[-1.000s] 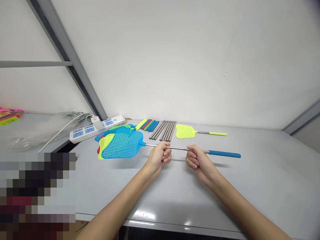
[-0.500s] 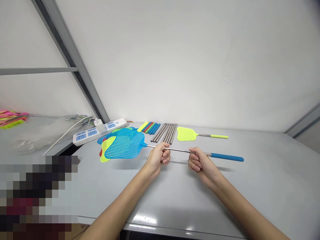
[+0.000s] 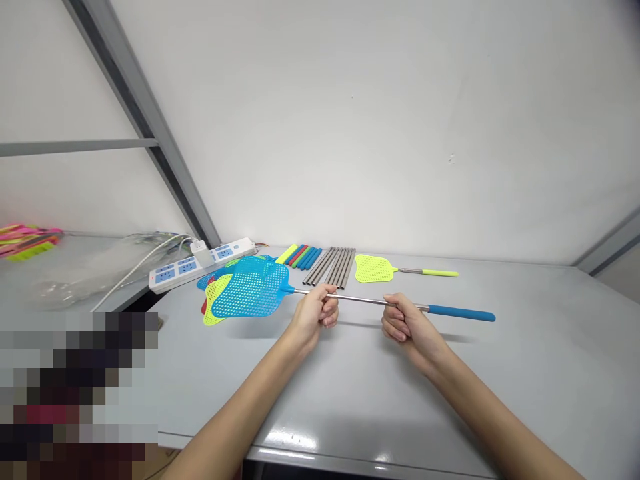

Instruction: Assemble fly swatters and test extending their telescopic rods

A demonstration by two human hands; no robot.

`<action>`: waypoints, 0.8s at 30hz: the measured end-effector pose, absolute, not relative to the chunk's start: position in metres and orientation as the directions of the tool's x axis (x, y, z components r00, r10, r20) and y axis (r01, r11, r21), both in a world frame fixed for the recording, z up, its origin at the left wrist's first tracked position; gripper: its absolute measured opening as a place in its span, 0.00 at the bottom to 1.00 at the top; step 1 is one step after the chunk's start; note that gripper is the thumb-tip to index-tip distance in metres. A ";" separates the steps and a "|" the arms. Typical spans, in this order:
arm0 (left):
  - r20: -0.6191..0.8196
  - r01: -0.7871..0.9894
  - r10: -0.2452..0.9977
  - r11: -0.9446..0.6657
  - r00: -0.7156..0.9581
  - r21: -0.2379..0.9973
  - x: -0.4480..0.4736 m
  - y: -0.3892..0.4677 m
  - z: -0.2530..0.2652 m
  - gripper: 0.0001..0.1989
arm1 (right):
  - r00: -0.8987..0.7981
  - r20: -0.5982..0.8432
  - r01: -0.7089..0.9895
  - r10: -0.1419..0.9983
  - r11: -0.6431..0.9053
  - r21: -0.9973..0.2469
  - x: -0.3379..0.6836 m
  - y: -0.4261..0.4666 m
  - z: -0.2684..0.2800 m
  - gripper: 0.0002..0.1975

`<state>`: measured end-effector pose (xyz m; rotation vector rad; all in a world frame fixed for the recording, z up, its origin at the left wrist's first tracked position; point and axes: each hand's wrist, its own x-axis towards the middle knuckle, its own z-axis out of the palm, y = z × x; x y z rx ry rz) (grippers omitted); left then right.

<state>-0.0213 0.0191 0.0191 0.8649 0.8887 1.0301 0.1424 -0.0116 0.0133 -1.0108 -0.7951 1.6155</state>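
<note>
Both my hands hold a blue fly swatter (image 3: 253,287) level above the table, its perforated head to the left and its blue grip to the right. My left hand (image 3: 316,312) is closed round the thin metal rod near the head. Farther right, my right hand (image 3: 406,321) is closed round the rod just before the grip. Behind the held head lie several loose swatter heads, among them a yellow one (image 3: 216,293), partly hidden. Beyond my hands a yellow-green fly swatter (image 3: 375,269) with a short handle lies flat.
Several metal tubes (image 3: 340,268) and coloured grip sleeves (image 3: 306,257) lie in rows near the wall. A white power strip (image 3: 200,263) with a plugged-in adapter stands at the back left. Clear plastic bags (image 3: 107,267) and pink and yellow pieces (image 3: 30,241) are farther left.
My right hand has moved a little to the right with the blue grip, and the gap between my hands is wider. The rod between them shows slightly longer.
</note>
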 end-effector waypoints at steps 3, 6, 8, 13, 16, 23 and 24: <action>-0.187 -0.298 0.942 0.271 0.280 0.915 -0.016 0.017 0.013 0.17 | -0.106 -0.229 -0.460 0.968 -0.252 -0.851 0.143 -0.011 0.010 0.18; -0.157 -0.263 0.946 0.234 0.284 0.936 -0.010 0.016 0.008 0.18 | -0.120 -0.254 -0.527 0.960 -0.278 -0.803 0.141 -0.012 0.005 0.19; -0.119 -0.244 0.948 0.195 0.295 0.950 -0.006 0.014 0.005 0.19 | -0.142 -0.260 -0.556 0.955 -0.294 -0.778 0.137 -0.014 0.002 0.19; -0.073 -0.080 0.899 0.119 0.432 0.990 0.004 0.008 -0.003 0.21 | -0.203 -0.239 -0.502 0.950 -0.310 -0.808 0.122 -0.023 -0.001 0.20; -0.067 -0.038 0.854 0.100 0.516 0.994 0.007 0.005 -0.009 0.24 | -0.201 -0.187 -0.472 0.962 -0.262 -0.841 0.116 -0.028 -0.003 0.20; -0.068 -0.103 0.842 0.145 0.536 0.984 0.006 0.006 -0.012 0.23 | -0.217 -0.186 -0.443 0.958 -0.266 -0.856 0.116 -0.025 -0.009 0.19; -0.077 -0.120 0.840 0.167 0.537 0.979 0.006 0.006 -0.012 0.23 | -0.220 -0.196 -0.446 0.956 -0.277 -0.851 0.116 -0.024 -0.009 0.19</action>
